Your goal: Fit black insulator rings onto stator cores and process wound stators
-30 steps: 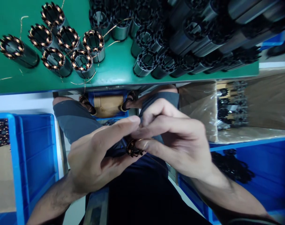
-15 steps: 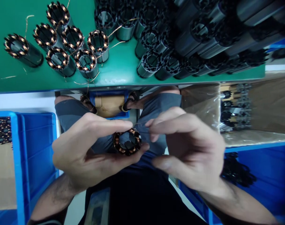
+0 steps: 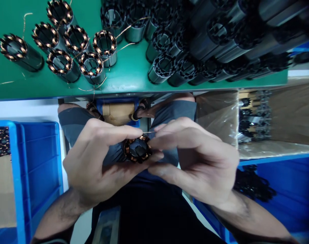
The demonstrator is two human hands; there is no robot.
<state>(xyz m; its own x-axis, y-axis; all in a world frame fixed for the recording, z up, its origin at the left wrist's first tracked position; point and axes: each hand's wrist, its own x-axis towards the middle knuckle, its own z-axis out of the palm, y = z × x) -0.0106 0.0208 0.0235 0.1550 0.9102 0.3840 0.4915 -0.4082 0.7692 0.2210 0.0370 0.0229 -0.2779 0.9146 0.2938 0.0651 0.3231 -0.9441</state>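
On my table (image 3: 129, 73), left, stood seven wound cores (image 3: 67, 39) by the near edge; right, unwound cores (image 3: 215, 40) reached towards the near right corner. Before that corner: a carton (image 3: 291, 118), packed cores (image 3: 258, 115) inside; nearer me, a bin (image 3: 294, 189), loose parts (image 3: 256, 184) inside. To my left: a crate (image 3: 42, 162), crated cores (image 3: 0, 142) inside. Before the near edge, my left hand (image 3: 89, 166) held a single core (image 3: 129, 154), my right hand (image 3: 205, 159) at its right.

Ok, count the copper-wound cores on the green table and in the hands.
8: one copper-wound core in the left hand; on the green table, one far left, one at back, two in the middle, two in front, one at right. Others may be hidden.
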